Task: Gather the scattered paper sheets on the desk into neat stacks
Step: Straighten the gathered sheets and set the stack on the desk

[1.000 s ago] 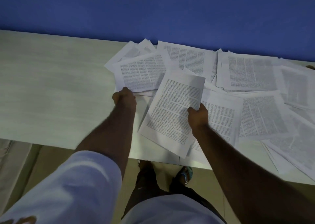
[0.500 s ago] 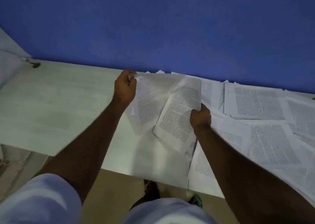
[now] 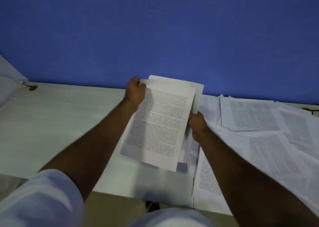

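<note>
Left hand (image 3: 135, 90) and right hand (image 3: 198, 123) both grip a few lifted sheets (image 3: 158, 123) above the counter (image 3: 60, 123), scattered papers (image 3: 259, 131) lying right.

Two hands (image 3: 135, 93), many paper sheets (image 3: 255, 116).

Dim room, bluish cast over everything. Light seems to fall from above & a bit behind: soft shadow under the held sheets (image 3: 160, 121) onto the desk (image 3: 57, 123) near its front edge. No glare; wall (image 3: 155, 28) evenly lit, darker twd top corners. Motion blur on sheets' lower edge, both forearms, white sleeve (image 3: 41, 199). Print on scattered pages (image 3: 269, 140) soft, unreadable. Wide-angle bend at desk's left end.
</note>
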